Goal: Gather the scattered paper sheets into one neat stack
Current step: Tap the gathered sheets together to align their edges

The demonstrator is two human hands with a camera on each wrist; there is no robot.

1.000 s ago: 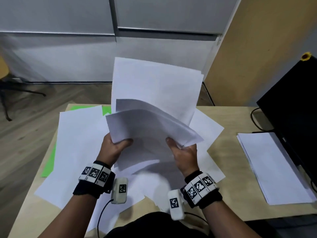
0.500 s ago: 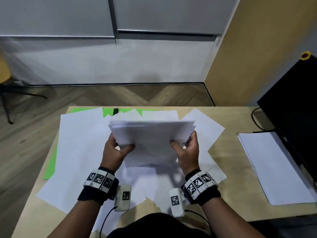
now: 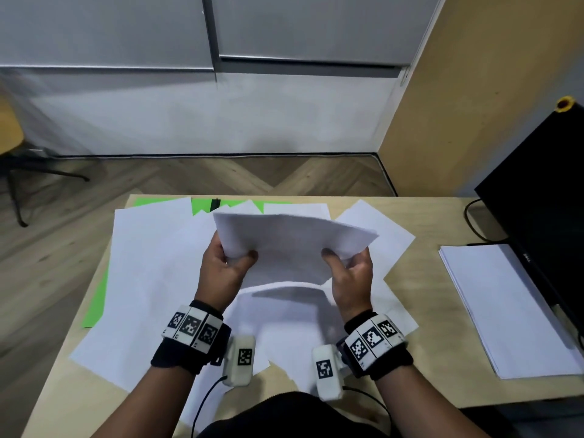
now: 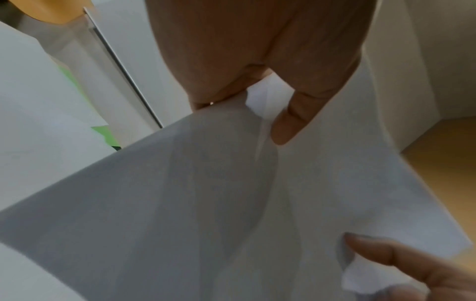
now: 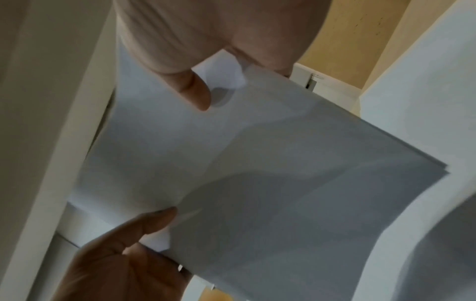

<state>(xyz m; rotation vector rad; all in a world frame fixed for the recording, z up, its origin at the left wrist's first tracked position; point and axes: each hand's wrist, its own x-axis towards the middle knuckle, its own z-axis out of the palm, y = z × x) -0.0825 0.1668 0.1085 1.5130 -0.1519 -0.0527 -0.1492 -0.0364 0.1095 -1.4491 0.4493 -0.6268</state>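
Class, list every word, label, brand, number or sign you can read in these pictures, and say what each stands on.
Monitor: a small logo on its bezel, too small and blurred to read.
Wrist bands and wrist cameras: black-and-white square code markers, no letters.
Paper sheets: no print visible.

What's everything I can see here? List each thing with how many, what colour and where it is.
held sheets: a few, white, lifted over the table, gripped at both sides
loose sheets: several, white, scattered on the table under and around the hands
green sheet: at least one, under the loose sheets, showing at the left and far edges
neat pile: one, white, on the right of the table
table: one, light wood
monitor: one, black, far right
chair: one, partly seen, far left
wristbands: two, black with markers
left hand: grips the held sheets
right hand: grips the held sheets
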